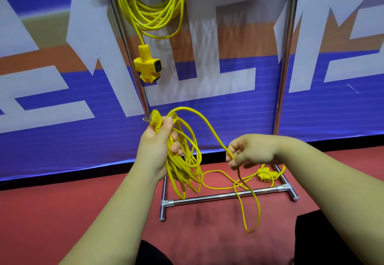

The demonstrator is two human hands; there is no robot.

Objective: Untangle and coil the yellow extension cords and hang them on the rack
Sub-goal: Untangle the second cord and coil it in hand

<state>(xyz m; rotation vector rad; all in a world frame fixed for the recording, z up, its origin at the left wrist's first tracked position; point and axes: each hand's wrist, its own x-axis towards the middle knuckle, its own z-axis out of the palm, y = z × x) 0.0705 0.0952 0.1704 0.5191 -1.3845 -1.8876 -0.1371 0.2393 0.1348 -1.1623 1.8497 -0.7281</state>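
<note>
My left hand [159, 143] grips a bundle of yellow cord loops [186, 160], and the cord's plug [154, 117] sticks out above my thumb. From the top of the bundle one strand arcs over to my right hand [252, 151], which pinches it between fingers and thumb. Below that hand the loose cord [248, 198] drops in a long loop and trails across the floor to a yellow socket block [266, 175]. A second yellow cord coil [154, 5] hangs on the metal rack at top centre, its socket block [148, 64] dangling below.
The rack's chrome uprights [287, 57] stand against a blue, white and orange banner wall. Its base bar [224, 197] and feet lie on the red floor under my hands. My dark-clothed knees [324, 242] fill the bottom of the view.
</note>
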